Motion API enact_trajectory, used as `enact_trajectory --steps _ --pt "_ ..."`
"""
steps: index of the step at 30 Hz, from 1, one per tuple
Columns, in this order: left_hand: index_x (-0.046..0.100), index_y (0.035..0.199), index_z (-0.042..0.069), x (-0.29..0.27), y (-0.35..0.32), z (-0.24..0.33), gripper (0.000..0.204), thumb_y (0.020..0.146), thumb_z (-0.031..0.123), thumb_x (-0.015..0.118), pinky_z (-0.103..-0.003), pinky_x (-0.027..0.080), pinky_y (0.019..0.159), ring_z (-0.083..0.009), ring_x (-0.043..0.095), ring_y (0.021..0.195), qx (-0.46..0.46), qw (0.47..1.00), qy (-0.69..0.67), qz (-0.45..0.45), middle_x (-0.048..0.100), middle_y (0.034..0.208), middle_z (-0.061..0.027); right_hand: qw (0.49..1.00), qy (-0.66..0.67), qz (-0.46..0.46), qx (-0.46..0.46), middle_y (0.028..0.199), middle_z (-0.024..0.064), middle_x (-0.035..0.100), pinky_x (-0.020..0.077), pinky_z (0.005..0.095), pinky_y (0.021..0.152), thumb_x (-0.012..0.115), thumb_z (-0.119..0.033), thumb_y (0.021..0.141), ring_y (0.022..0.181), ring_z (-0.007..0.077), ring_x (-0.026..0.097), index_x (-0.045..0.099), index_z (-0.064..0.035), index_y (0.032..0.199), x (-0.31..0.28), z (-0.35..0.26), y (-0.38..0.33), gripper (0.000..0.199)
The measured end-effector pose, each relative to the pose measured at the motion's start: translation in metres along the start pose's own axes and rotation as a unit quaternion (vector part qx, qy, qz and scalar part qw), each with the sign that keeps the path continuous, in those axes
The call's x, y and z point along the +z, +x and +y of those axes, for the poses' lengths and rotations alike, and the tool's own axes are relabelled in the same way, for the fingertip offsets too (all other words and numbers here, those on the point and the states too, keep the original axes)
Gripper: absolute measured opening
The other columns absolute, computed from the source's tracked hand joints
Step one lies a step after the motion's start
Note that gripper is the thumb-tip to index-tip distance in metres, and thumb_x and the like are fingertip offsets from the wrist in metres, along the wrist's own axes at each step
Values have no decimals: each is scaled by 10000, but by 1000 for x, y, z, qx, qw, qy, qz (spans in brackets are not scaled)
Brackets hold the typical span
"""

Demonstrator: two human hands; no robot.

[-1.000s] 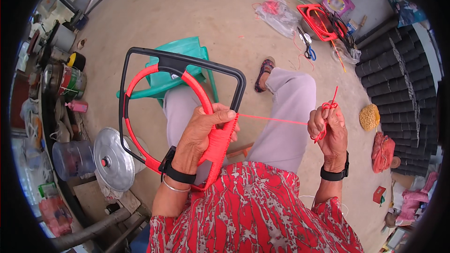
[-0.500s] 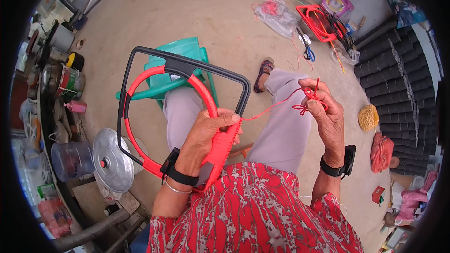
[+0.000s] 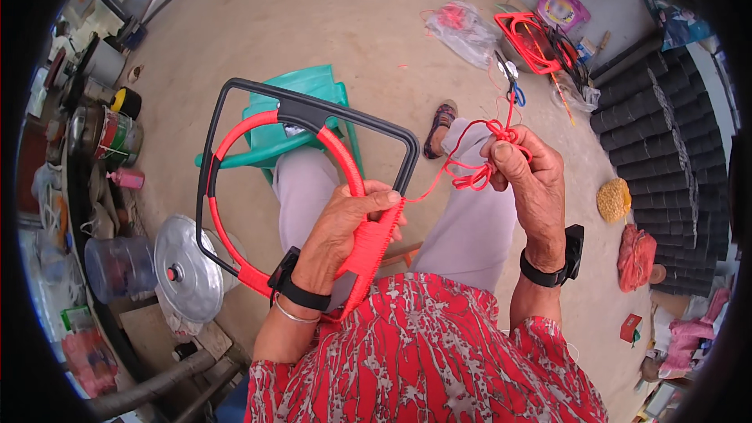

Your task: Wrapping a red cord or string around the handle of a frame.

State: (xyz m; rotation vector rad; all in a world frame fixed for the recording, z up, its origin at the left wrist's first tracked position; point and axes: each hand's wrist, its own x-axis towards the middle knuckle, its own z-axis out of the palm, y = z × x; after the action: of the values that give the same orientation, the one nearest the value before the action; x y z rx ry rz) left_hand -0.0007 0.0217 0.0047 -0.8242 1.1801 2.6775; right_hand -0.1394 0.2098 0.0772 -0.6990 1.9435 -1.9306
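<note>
My left hand (image 3: 345, 231) grips a black frame (image 3: 313, 113) with a round hoop inside it, at the part of the hoop wound tightly with red cord (image 3: 372, 247). The frame stands tilted over my lap. From the wrapped part a red cord runs right to my right hand (image 3: 526, 180), which pinches a bunched loop of the cord (image 3: 479, 164) between thumb and fingers, raised above my right knee. Both wrists wear black bands.
A green plastic stool (image 3: 301, 121) stands beyond my knees. A round metal lid (image 3: 188, 270) and a clear jar (image 3: 117, 266) lie at left. Scissors (image 3: 511, 86), a red frame (image 3: 533, 43), a plastic bag (image 3: 462, 27) and stacked black pots (image 3: 666, 133) are ahead and right.
My right hand has swung from far out at the right inward and upward, gathering the taut cord into slack loops. The left hand and the frame have barely shifted.
</note>
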Motion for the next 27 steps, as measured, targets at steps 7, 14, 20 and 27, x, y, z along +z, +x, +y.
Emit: enact_trajectory --steps 7,14,20,27 --pt "577 891 -1 1 -1 1 177 839 140 671 -332 546 487 -264 644 535 0 1000 -1 -20 653 713 -193 997 24 -9 67 685 -31 540 380 203 527 634 -253 920 591 49 468 628 -25 881 15 28 9 231" --pt "611 880 -3 2 -7 3 192 845 175 675 -308 558 508 -226 653 565 9 1000 18 -1 667 760 -154 987 23 -76 140 806 -9 618 455 219 613 593 -211 943 704 68 563 610 -48 992 39 87 1 170" --pt "633 963 -18 8 -5 5 222 847 166 676 -305 580 565 -206 671 644 54 998 34 0 683 850 -128 901 322 -172 233 820 -21 608 451 215 631 583 -206 946 697 61 535 617 -63 1063 51 106 -4 188" --pt "587 995 -44 6 0 4 200 847 69 662 -353 609 618 -239 690 741 65 998 2 26 674 872 -154 927 236 -180 230 851 -19 617 450 216 640 584 -213 942 696 60 518 617 -41 1127 54 99 -7 255"
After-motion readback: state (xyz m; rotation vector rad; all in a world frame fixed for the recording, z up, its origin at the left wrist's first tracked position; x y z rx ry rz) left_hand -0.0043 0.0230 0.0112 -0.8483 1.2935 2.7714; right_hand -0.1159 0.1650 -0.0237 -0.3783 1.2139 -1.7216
